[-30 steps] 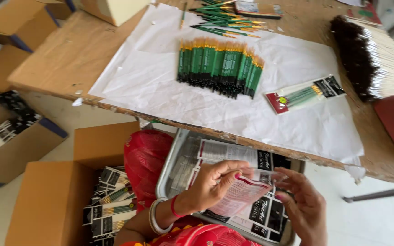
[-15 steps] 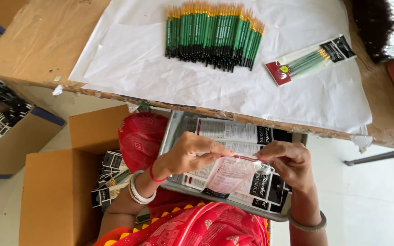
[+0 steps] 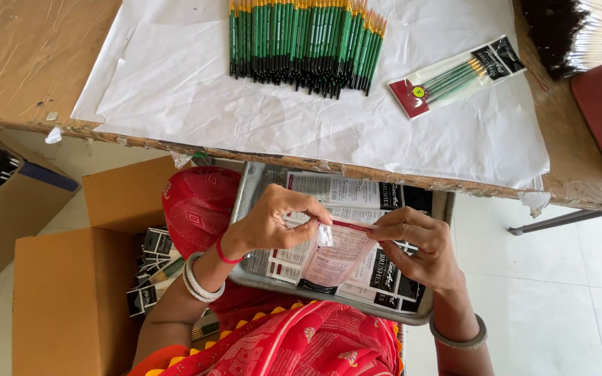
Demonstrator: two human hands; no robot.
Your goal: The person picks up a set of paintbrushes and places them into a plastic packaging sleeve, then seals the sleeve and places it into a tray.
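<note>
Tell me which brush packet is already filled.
The packet on the white paper: green brushes show inside it. The one between the left hand and right hand looks empty.

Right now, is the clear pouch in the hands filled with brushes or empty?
Empty of brushes, as far as shows: the clear pouch, pinched between left hand and right hand, lies flat with only a printed card visible inside.

2 hands (image 3: 273, 226), 1 tray (image 3: 245, 202), 2 boxes (image 3: 71, 292).
</note>
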